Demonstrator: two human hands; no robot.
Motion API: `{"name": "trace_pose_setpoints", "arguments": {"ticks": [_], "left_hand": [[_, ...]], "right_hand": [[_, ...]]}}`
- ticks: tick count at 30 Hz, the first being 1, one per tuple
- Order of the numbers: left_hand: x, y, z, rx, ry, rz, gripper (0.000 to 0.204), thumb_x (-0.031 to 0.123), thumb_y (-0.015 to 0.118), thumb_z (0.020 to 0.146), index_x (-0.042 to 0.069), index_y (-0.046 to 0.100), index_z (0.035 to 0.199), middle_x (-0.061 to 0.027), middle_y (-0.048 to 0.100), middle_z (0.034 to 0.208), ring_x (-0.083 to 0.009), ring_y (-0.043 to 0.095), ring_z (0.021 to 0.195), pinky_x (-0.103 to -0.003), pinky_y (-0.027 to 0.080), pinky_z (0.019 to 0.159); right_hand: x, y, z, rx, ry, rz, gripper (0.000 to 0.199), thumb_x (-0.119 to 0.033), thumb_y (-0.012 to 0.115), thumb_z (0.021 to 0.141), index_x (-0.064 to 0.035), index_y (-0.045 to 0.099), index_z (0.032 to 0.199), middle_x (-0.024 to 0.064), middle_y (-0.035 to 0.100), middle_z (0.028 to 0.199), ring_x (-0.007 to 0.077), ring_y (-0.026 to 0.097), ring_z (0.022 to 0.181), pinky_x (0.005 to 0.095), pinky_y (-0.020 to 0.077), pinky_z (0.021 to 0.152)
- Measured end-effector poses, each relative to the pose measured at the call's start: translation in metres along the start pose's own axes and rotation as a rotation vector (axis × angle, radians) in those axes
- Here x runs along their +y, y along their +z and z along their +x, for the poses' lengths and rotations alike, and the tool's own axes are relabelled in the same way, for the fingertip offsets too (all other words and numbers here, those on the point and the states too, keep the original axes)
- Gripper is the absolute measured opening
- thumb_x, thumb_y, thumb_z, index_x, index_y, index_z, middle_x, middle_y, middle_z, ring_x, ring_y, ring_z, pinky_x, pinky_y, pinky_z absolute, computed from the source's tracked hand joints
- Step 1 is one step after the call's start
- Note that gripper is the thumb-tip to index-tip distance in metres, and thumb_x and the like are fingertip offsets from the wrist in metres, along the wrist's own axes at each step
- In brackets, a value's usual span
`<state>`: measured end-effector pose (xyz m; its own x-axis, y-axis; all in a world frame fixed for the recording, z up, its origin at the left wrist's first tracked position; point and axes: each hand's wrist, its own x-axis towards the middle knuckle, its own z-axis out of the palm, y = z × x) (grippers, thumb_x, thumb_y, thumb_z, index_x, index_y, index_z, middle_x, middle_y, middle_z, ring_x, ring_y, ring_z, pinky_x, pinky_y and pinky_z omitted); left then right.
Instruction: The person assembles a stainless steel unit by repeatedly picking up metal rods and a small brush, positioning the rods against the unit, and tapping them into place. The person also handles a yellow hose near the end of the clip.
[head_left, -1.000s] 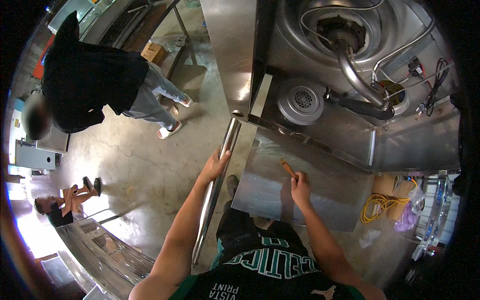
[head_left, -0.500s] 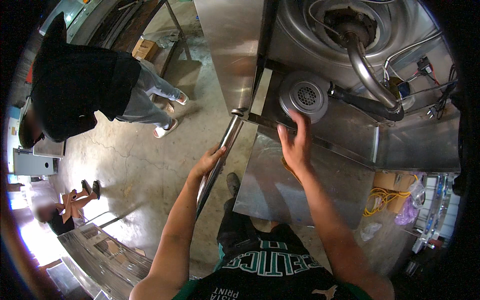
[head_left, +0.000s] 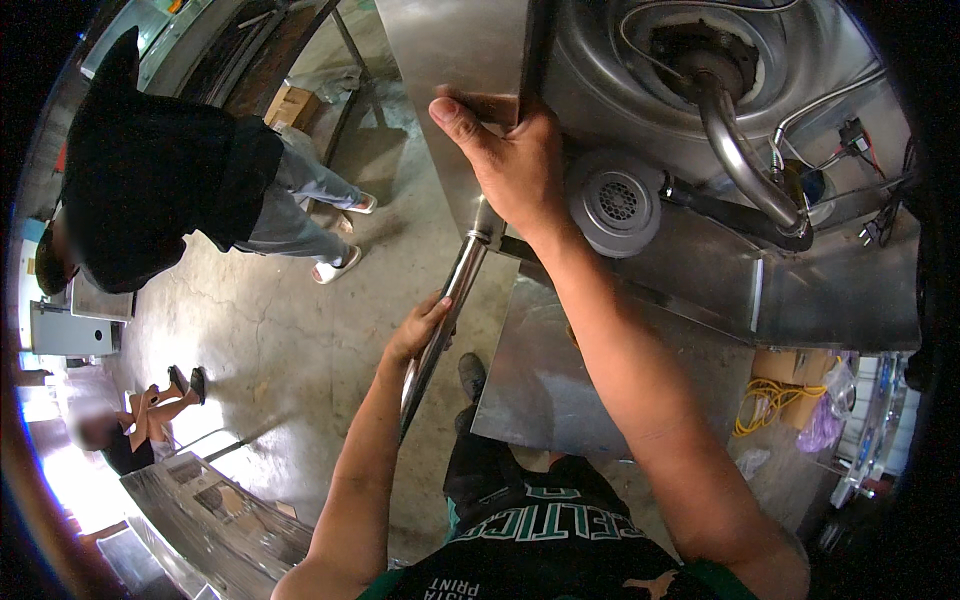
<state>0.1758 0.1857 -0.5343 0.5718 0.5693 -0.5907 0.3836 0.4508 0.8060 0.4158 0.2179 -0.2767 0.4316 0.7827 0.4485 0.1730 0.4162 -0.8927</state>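
The person is standing over a stainless steel machine body (head_left: 840, 290) that is filling the far right of the view. The left hand (head_left: 420, 330) is gripping a polished steel tube (head_left: 440, 330), which is running diagonally from the floor up to a corner of the machine; the fingers are curling around it, so this grip is clamped on the tube about midway along its visible length. The right hand (head_left: 510, 160) is reaching further away, to the vertical edge of a steel side panel (head_left: 450, 90). Its fingers are wrapping over that edge and the thumb is lying flat on the panel face, so this grip is clamped on the panel edge. The upper end of the tube is meeting the machine just below the right wrist.

Just right of the right hand, a round grey blower housing (head_left: 615, 205) with a perforated centre is sitting against the machine. A curved metal pipe (head_left: 740, 150) is running from a round opening at the far side down toward the right, with black wiring (head_left: 870, 150) beyond it. A flat steel sheet (head_left: 540, 380) is lying near the person's knees. A coil of yellow cable (head_left: 770, 405) is lying on the floor at the right.

At the far left, 1 person in a black top (head_left: 150, 190) is bending over the concrete floor (head_left: 270, 330). Another person (head_left: 130, 430) is at the near left.
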Motion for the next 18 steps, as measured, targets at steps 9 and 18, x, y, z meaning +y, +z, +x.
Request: {"name": "trace_pose_setpoints", "arguments": {"ticks": [9, 18], "left_hand": [[0.011, 0.027, -0.003, 0.030, -0.029, -0.125, 0.050, 0.051, 0.052, 0.105, 0.004, 0.058, 0.124, -0.0046, 0.059, 0.079, -0.0155, 0.060, 0.065, -0.033, 0.052, 0.059], [0.003, 0.058, -0.001, 0.324, 0.029, 0.138, 0.060, 0.058, 0.056, 0.101, 0.005, 0.062, 0.128, -0.0175, 0.070, 0.095, -0.0295, 0.069, 0.088, -0.040, 0.054, 0.078]], "right_hand": [[0.001, -0.007, -0.003, -0.033, 0.090, 0.003, 0.035, -0.029, 0.080, 0.092, 0.0037, 0.076, 0.103, 0.0084, 0.077, 0.094, 0.0102, 0.070, 0.087, 0.0237, 0.0539, 0.079], [0.001, -0.004, -0.004, -0.023, 0.128, 0.020, 0.038, -0.030, 0.081, 0.091, 0.0052, 0.076, 0.103, 0.0095, 0.077, 0.093, 0.0109, 0.070, 0.085, 0.0237, 0.0538, 0.077]]}}
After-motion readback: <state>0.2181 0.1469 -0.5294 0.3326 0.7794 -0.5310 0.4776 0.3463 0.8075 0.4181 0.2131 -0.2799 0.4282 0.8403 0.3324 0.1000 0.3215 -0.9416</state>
